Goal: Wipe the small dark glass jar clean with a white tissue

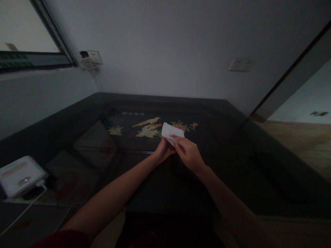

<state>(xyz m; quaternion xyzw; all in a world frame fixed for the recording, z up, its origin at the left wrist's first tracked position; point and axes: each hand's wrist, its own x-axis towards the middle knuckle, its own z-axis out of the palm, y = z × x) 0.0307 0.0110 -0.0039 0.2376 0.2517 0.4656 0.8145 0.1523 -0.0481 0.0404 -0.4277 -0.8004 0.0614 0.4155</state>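
Observation:
A folded piece of white paper [171,131], perhaps a tissue, is held up over the middle of the dark table. My left hand [164,150] grips its lower left side from beneath, its fingers partly hidden behind the paper and the other hand. On the near right edge, my right hand [189,151] pinches the paper between thumb and fingers. Behind the paper, a picture of birds and flowers [148,130] shows on the tabletop.
The dark glossy table [207,110] meets the wall at the back. At the left stands a white device [22,175] with a white cable [28,206] running toward me. Wall sockets [94,57] are at the back left, and another socket plate [241,64] is farther right.

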